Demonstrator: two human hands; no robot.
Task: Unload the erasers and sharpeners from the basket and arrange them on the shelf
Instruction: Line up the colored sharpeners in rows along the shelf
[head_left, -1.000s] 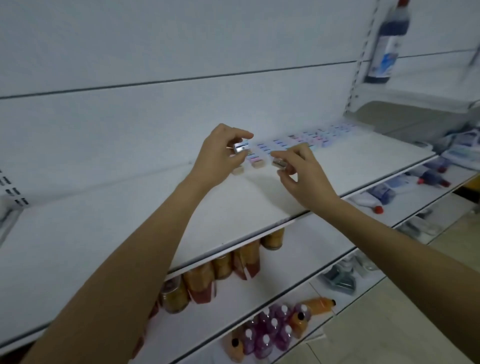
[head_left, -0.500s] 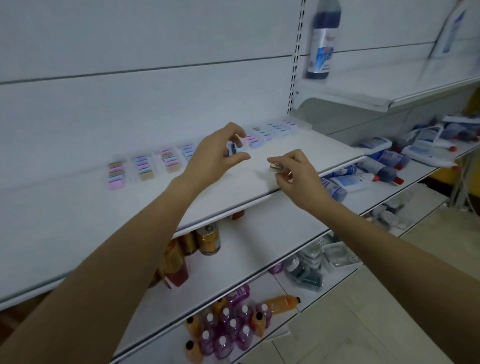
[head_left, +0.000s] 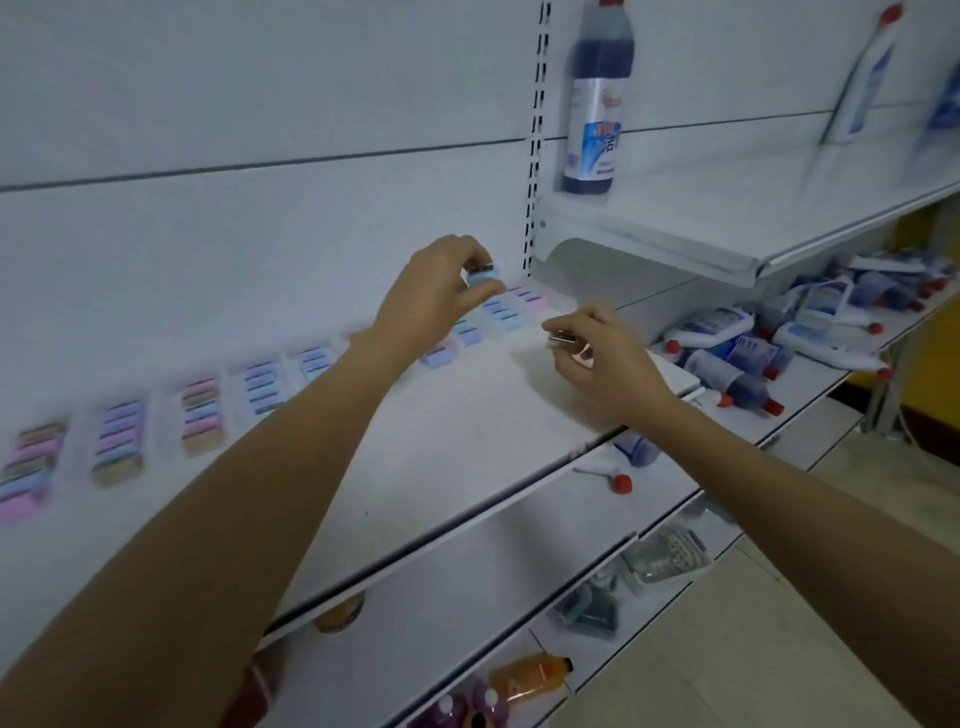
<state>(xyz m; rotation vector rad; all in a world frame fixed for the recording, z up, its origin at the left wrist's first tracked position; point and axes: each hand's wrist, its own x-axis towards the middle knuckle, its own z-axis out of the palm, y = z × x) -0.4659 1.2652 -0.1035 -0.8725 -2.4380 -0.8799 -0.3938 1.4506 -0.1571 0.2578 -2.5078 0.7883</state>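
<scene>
We had shifted right along the shelf (head_left: 467, 447), left hand (head_left: 436, 299) pinching a small blue piece (head_left: 482, 275) over the eraser row (head_left: 260, 387), right hand (head_left: 608, 364) pinching a metal sharpener (head_left: 563, 340), both unplaced.

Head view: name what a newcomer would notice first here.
Two bare arms reach over the white shelf: the left hand pinches a small blue piece above the back row, the right hand pinches a small metallic piece nearer the front. Pastel eraser stacks line the shelf's back edge; a dark blue bottle stands upper right.
</scene>
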